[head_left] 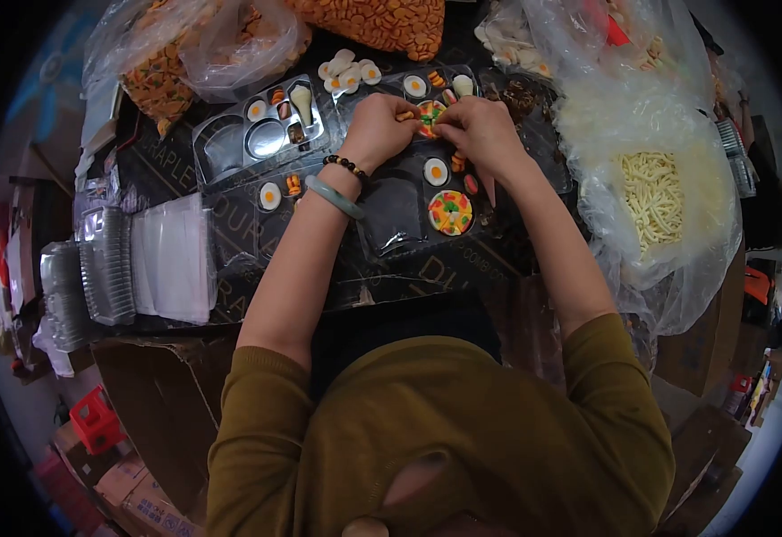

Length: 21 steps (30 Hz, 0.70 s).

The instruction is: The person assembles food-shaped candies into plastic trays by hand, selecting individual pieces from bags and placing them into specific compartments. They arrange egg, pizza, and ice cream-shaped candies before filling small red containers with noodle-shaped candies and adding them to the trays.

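Pizza piece (pixel 429 117) inside the clear tray (pixel 348 103).
Over that tray, your left hand (pixel 378 134) and right hand (pixel 482 134) curl inward, fingertips at the piece; whether either grips it, I can't tell.

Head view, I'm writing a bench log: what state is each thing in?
Left hand: at the far colourful disc, grip unclear
Right hand: at the same disc, grip unclear
Far colourful disc: partly hidden between the hands
Near colourful disc: lying flat
Far-left tray: uncovered, partly filled
Plastic bag: open, white strands exposed
Clear containers: stacked
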Each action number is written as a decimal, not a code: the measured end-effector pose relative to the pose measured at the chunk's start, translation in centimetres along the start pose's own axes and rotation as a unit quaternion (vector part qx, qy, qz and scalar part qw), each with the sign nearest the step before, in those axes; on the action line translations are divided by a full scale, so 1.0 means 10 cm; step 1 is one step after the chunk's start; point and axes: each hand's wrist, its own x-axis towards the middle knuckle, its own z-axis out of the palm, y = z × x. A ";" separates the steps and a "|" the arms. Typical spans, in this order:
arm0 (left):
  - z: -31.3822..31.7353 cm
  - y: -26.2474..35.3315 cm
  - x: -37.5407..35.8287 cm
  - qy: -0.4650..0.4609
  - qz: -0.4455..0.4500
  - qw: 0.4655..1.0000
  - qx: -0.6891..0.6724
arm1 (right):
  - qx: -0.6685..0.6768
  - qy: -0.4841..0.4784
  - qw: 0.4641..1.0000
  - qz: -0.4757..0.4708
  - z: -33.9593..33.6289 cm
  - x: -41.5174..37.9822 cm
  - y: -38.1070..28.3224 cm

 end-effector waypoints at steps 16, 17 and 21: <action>0.00 -0.01 0.10 0.049 -0.013 0.999 0.014 | -0.049 -0.057 0.997 0.019 -0.12 0.07 0.03; -0.02 0.00 0.09 0.047 -0.022 0.999 0.000 | -0.059 -0.064 0.996 0.017 -0.15 0.09 0.03; -0.25 -0.02 0.06 0.062 -0.194 0.767 -0.609 | 0.132 0.052 0.989 0.031 -0.24 0.01 -0.12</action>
